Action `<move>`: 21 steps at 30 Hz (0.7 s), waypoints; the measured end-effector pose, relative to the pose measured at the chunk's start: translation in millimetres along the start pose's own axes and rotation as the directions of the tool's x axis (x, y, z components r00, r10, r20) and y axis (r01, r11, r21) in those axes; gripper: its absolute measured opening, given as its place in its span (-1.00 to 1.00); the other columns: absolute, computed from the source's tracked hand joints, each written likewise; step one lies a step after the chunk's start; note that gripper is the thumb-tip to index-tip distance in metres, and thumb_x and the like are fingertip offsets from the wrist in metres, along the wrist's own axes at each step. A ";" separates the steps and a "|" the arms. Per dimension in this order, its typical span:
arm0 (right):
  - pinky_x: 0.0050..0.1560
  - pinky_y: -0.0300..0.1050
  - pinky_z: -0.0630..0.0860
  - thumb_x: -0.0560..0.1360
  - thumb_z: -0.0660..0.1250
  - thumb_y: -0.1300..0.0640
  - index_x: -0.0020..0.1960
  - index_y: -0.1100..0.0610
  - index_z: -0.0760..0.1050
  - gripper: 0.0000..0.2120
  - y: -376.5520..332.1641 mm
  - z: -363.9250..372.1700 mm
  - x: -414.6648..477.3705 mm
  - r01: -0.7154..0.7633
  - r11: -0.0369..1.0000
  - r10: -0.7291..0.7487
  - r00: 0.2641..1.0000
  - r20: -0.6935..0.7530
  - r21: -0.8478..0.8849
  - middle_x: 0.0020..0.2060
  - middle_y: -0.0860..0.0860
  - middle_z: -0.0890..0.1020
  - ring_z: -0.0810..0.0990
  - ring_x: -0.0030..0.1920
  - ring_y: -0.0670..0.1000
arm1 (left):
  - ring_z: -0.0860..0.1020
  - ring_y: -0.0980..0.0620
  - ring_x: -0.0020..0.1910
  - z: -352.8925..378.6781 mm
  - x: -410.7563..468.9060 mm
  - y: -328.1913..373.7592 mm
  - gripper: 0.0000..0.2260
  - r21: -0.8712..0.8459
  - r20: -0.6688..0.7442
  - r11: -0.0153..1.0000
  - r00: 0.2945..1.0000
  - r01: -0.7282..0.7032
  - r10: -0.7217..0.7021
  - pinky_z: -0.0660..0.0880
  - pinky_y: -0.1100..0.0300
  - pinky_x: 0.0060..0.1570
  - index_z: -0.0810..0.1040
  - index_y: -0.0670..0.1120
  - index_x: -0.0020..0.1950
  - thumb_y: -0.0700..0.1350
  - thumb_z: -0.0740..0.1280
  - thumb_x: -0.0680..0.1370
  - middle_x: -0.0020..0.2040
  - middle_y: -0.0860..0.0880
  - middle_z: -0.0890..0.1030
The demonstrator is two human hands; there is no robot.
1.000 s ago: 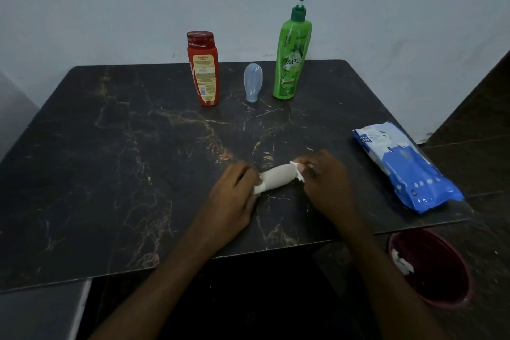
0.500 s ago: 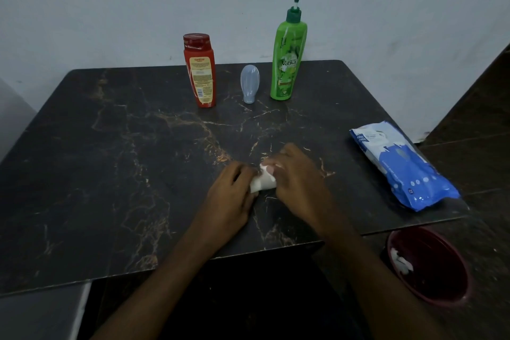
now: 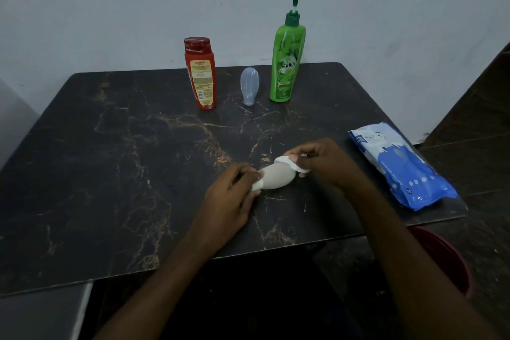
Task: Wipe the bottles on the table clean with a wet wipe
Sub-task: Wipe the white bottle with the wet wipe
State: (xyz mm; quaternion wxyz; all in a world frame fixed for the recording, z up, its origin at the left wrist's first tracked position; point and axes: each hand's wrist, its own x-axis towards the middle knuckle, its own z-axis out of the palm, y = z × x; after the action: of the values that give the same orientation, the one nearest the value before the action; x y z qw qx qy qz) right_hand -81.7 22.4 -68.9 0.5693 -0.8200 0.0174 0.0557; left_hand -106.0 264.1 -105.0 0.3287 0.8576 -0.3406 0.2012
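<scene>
The white bottle (image 3: 276,178) lies tilted over the near middle of the dark marbled table (image 3: 82,174), its narrow end near and left. The left hand (image 3: 231,196) grips that end with curled fingers. The right hand (image 3: 328,163) pinches a bunched wet wipe (image 3: 295,165) tight against the bottle's broad far-right end.

Both hands work close to the table's near edge, which runs under the forearms. To the left lies a wide stretch of bare tabletop, and more of it separates the hands from the far row. That row stands near the far edge by the wall (image 3: 110,8): a red bottle (image 3: 200,73), a small translucent bottle (image 3: 249,85) and a green pump bottle (image 3: 287,61), each apart from its neighbour. On the right a blue wipes pack (image 3: 400,165) lies along the table's right edge, its near corner reaching the edge. A red bin (image 3: 447,259) sits below that corner, partly hidden by the right forearm.

Half a second ago the right hand covered most of the white bottle, close beside the left hand. It has since drawn the wipe away to the broad end, baring the bottle's body. The left hand's hold is unchanged.
</scene>
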 end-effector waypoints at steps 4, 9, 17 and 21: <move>-0.22 -0.20 0.60 0.54 0.31 0.31 -0.04 0.09 0.66 -0.80 5.7 -1.9 -5.8 -0.087 0.966 0.093 0.996 -0.015 0.244 -0.06 0.06 0.71 0.63 -0.15 -0.01 | 0.58 0.01 0.06 0.0 0.3 -0.3 -0.75 -0.003 -0.027 1.000 1.000 -0.002 0.002 0.57 0.09 -0.05 0.63 -0.19 0.21 -0.27 0.47 0.53 0.18 -0.08 0.55; -0.21 -0.19 0.61 0.55 0.29 0.32 -0.01 0.13 0.65 -0.81 14.6 -0.5 -12.5 -0.116 0.910 0.137 0.990 -0.025 0.397 -0.11 0.16 0.69 0.62 -0.23 0.00 | 0.57 0.03 0.07 0.7 1.0 -1.1 -0.74 -0.038 -0.062 0.999 0.998 0.011 -0.014 0.56 0.10 -0.01 0.63 -0.20 0.19 -0.30 0.49 0.51 0.16 -0.08 0.55; -0.20 -0.21 0.60 0.58 0.20 0.38 0.01 0.22 0.60 -0.78 13.7 26.8 -25.8 -0.127 0.711 0.283 0.952 -0.115 0.692 -0.11 0.20 0.64 0.60 -0.21 0.01 | 0.55 0.09 0.08 -1.5 1.4 -0.3 -0.72 -0.073 -0.124 0.994 0.988 0.083 -0.092 0.51 0.30 0.08 0.64 -0.21 0.15 -0.29 0.54 0.46 0.14 -0.07 0.57; -0.18 -0.17 0.58 0.57 0.21 0.39 0.01 0.28 0.58 -0.83 2.0 49.0 -37.1 -0.122 0.645 0.331 0.934 -0.133 0.755 -0.17 0.18 0.66 0.63 -0.21 0.03 | 0.57 0.06 0.06 0.0 4.1 -1.5 -0.72 -0.095 -0.135 0.988 0.982 0.123 -0.135 0.56 0.15 0.05 0.63 -0.18 0.15 -0.23 0.55 0.47 0.14 -0.04 0.57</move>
State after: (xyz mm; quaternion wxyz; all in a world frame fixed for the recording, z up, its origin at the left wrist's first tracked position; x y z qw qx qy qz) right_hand -122.3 66.2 -83.6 0.8314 -0.5120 0.2157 0.0078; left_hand -102.2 263.0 -103.3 0.4009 0.8465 -0.2688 0.2246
